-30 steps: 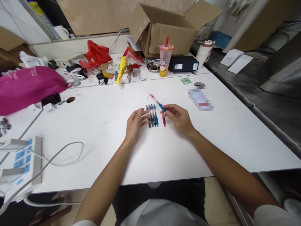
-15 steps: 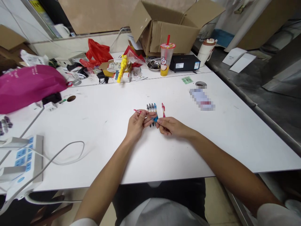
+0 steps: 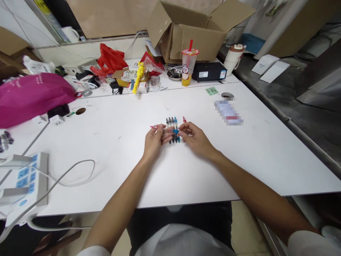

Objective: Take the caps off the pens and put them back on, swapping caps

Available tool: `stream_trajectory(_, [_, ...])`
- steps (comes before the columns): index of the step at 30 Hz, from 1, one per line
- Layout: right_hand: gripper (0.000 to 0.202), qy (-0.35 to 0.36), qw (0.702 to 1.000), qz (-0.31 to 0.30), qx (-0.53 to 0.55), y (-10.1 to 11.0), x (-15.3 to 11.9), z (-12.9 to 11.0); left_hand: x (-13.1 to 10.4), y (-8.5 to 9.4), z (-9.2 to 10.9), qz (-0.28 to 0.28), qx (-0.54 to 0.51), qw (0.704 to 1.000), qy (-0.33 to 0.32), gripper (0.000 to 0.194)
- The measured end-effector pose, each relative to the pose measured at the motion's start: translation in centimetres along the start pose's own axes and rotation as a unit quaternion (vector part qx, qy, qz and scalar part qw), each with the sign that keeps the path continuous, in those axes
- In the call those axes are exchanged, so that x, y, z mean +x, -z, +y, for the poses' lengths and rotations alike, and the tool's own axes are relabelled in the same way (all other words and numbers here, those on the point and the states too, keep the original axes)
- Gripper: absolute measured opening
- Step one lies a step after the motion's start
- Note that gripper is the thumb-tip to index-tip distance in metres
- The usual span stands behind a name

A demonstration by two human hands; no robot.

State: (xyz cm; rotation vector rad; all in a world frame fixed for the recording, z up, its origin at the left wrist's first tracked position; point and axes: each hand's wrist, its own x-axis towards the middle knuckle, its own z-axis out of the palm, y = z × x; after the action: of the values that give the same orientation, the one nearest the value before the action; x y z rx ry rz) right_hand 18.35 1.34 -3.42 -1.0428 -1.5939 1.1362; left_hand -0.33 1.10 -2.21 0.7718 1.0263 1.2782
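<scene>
Between both hands a pen (image 3: 153, 127) lies almost level, its pinkish-red end pointing left and its blue part (image 3: 175, 131) at the right. My left hand (image 3: 154, 140) is closed round the red-ended side with thumb and fingers. My right hand (image 3: 196, 139) pinches the blue end. Just beyond and partly under the fingers, several dark-tipped clear pens (image 3: 170, 122) lie side by side on the table, with a blue pen (image 3: 176, 122) at the row's right end. Apart from them, a red pen (image 3: 184, 119) is mostly hidden by my right hand.
A white table (image 3: 117, 170) carries a power strip (image 3: 39, 177) with a cable at left and a magenta bag (image 3: 34, 96). Along the back stand a drink cup (image 3: 188, 69), a black box (image 3: 209, 72) and an open carton (image 3: 191, 42). A tape roll (image 3: 227, 95) lies at right.
My right hand has turned and risen slightly over the blue end, covering more of the red pen. The held pen has become more level and shifted slightly left.
</scene>
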Motion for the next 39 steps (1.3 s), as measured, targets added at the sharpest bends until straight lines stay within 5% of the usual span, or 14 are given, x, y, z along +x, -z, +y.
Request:
stream_trajectory(11, [0.021,0.012,0.998,0.026,-0.059,0.2,0.0,0.0,0.0,-0.1,-0.2,0.013,-0.008,1.000,0.004,0.032])
stream_trajectory(17, [0.013,0.075,0.995,0.040,-0.059,0.3,0.1,-0.5,0.3,0.0,-0.1,0.037,-0.044,0.998,0.013,0.029])
stream_trajectory(29, [0.027,0.048,0.990,0.128,-0.026,2.5,0.7,-1.7,0.6,0.7,0.9,0.102,-0.121,0.987,-0.012,0.025])
stream_trajectory(39, [0.032,-0.045,0.993,0.085,0.073,2.8,1.1,-0.9,0.6,0.8,0.6,0.074,-0.094,0.992,-0.040,0.024])
